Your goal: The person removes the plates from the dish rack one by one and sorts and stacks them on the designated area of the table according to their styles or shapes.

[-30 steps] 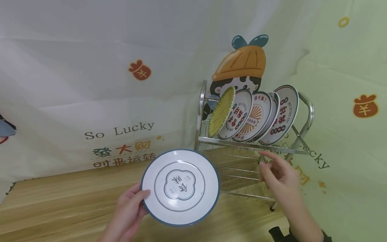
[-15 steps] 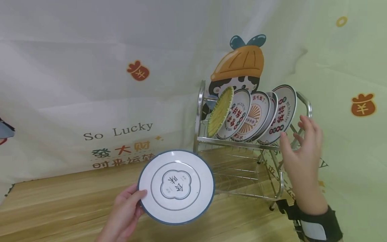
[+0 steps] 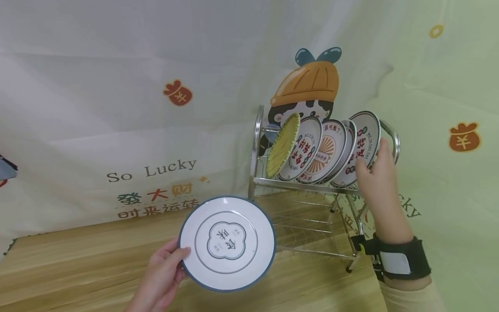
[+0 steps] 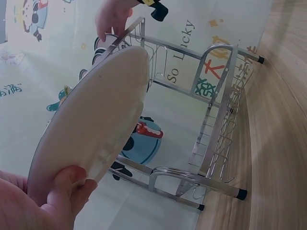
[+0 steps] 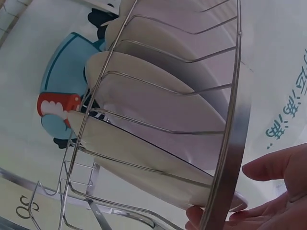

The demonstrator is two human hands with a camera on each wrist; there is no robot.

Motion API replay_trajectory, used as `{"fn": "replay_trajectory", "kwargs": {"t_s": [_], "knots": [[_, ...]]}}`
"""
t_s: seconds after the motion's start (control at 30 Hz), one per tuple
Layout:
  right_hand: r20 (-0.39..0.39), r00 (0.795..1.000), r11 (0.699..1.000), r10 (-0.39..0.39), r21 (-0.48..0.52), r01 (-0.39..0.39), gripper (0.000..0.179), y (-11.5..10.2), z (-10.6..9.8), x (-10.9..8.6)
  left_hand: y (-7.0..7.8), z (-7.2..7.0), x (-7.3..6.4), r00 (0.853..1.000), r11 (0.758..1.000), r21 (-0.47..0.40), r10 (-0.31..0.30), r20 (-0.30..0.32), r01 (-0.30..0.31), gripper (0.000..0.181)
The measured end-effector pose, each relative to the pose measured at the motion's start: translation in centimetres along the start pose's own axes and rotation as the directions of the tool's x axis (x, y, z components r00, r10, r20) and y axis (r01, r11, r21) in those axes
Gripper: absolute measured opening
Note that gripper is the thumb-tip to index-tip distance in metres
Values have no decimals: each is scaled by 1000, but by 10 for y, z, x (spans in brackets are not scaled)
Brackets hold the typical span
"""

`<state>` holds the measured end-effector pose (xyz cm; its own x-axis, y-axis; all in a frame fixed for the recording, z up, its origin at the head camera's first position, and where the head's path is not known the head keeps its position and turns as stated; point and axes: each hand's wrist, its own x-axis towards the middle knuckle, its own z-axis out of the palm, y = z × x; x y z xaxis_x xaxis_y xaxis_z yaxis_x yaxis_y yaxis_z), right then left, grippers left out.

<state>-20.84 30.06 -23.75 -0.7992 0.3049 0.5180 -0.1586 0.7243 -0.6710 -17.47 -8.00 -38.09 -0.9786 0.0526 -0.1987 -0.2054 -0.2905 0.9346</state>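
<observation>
My left hand [image 3: 161, 271] grips a white plate [image 3: 227, 242] with a blue rim by its left edge, thumb on the printed face. The left wrist view shows the pale back of this plate [image 4: 96, 115]. My right hand [image 3: 378, 184] is at the rightmost plate [image 3: 365, 123] in the metal dish rack [image 3: 273, 181], with its thumb in front. In the right wrist view, the fingers [image 5: 256, 218] lie along the underside of that plate's rim [image 5: 238, 203], and the thumb stands apart from it.
Several patterned plates [image 3: 329, 149] and a yellow, green-edged plate [image 3: 283, 145] lean in the rack's upper tier. Below is a wire lower tier [image 3: 312, 229]. The rack stands on a wood-grain surface [image 3: 97, 264] before a printed cloth [image 3: 97, 86].
My right hand has risen from below the rack's front bar, swung right, then come in to the rightmost plate. The left hand's plate has shifted slightly left.
</observation>
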Motion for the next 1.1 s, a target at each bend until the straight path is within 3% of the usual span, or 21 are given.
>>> {"fn": "replay_trajectory", "kwargs": {"t_s": [0.13,0.33,0.57,0.77,1.1], "knots": [[-3,999,999,32,-42,-32,62,1,2,5,-1,-1,0,1000,1000,-6,3,3,-3,49],[-28,999,993,16,-117,-19,58,4,5,7,3,-5,1,1000,1000,0,-19,-19,19,51],[-116,993,983,1,-181,-22,56,6,10,8,4,-17,7,996,998,-28,-54,-66,52,54],[-162,987,975,-6,-222,-30,53,7,13,7,-3,-30,17,993,995,-95,-39,-114,28,57],[-142,989,956,39,-282,-78,61,7,14,5,-23,-59,41,985,988,-154,-56,-162,30,58]]}}
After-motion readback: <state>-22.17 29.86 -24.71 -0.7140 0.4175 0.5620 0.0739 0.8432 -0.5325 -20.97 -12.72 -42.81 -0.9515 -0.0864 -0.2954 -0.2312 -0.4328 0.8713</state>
